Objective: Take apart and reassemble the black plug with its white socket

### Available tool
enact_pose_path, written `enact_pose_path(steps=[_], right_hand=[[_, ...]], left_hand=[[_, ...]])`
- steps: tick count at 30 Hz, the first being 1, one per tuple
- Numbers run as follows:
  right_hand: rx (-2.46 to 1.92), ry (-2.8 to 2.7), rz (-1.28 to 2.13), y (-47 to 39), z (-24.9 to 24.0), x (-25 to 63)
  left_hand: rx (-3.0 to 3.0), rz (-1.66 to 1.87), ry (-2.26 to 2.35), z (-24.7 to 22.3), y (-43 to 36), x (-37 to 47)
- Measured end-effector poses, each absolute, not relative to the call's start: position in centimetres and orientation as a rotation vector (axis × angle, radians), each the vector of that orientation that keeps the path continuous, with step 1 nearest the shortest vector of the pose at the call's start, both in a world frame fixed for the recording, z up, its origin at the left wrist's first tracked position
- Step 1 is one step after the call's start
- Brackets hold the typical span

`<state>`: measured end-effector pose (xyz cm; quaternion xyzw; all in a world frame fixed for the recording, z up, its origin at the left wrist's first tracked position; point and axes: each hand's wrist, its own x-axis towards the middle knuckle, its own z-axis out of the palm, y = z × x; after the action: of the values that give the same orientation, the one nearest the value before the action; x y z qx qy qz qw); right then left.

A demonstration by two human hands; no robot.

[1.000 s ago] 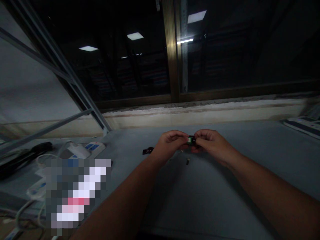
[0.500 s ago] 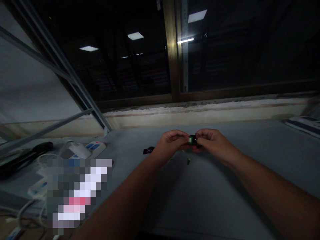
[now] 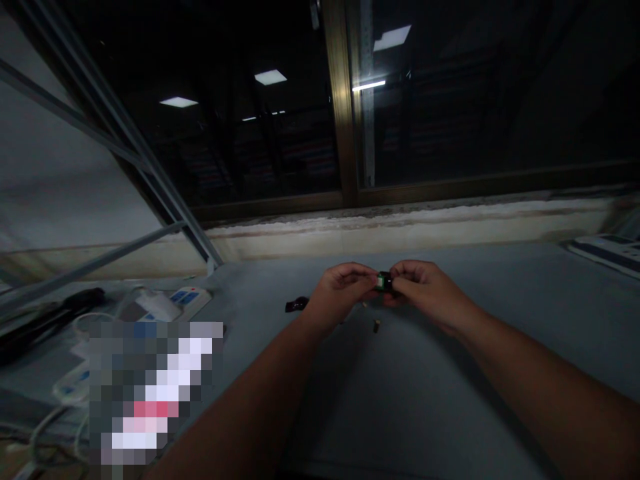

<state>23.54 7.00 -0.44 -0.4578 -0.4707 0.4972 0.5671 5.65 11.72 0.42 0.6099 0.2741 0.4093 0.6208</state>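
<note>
Between my two hands is a small green and black piece point(image 3: 384, 281), which looks like a little circuit board in a dark casing. My left hand point(image 3: 345, 287) pinches its left side with thumb and fingertips. On the other side, my right hand point(image 3: 417, 283) grips the dark end. Fingers cover much of the piece, so its exact kind is unclear. A shiny black part point(image 3: 297, 305) lies on the grey table left of my left wrist. Below my hands rests a tiny brass-coloured piece point(image 3: 377, 326).
At the left are white power strips point(image 3: 189, 303) with plugs and cables, a black cable bundle point(image 3: 65, 313) and a blurred-out pale object point(image 3: 165, 387). A metal frame point(image 3: 150, 167) rises there. A white device point(image 3: 607, 253) sits at the far right. A window stands behind the table.
Both hands keep hold of the small green and black piece, almost in the same place. The view has shifted very slightly.
</note>
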Motion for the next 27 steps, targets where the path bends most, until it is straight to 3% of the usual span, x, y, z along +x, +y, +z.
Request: enact_pose_path(steps=[27], right_hand=[[-1.085,-1.103,1.148,6.98,-0.3,23.5]], left_hand=[[1.412,0.973,0.635,0.36,11.81,5.67]])
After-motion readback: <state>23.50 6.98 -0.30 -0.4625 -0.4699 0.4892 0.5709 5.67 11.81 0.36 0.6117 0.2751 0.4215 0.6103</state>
